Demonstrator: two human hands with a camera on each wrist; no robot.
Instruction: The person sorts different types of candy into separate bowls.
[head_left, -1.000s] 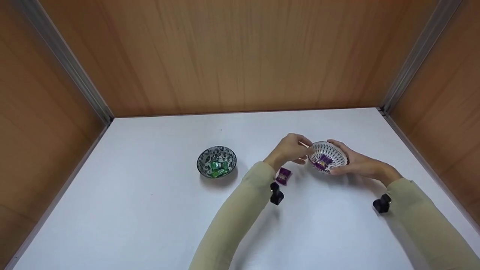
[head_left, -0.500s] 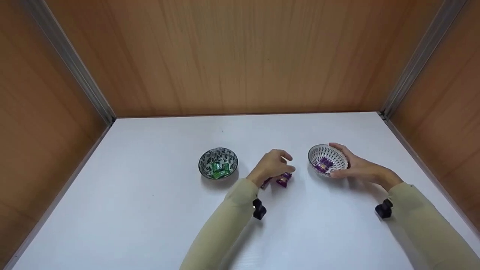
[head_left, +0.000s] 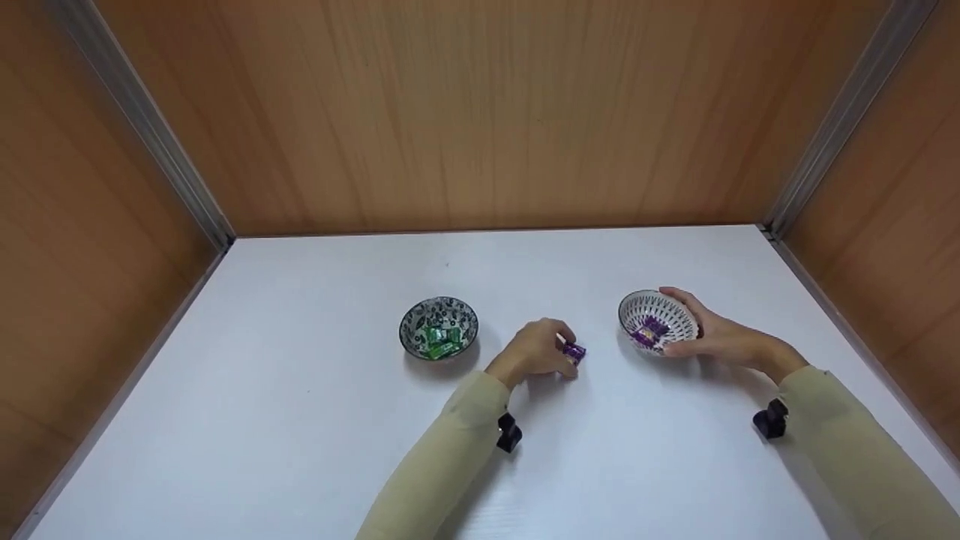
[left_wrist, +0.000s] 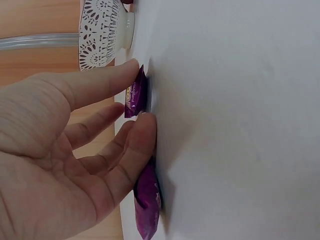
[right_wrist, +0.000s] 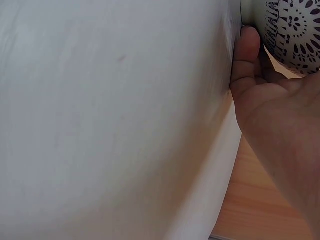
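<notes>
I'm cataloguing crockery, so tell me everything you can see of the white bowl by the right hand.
The white bowl looks like glazed ceramic: round and flared, with a thin dark rim and a small foot ring. Dark elongated marks radiate inside; dark flower-like motifs cover the outside. It sits roughly upright at the right of the white table, holding purple-wrapped sweets, exact count unclear. The right hand cups its right side, hiding part of the wall.

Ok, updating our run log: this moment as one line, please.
left hand: curled round purple wrapped candy | right hand: holds white patterned bowl, purple candies inside | black floral bowl: green candies
</notes>
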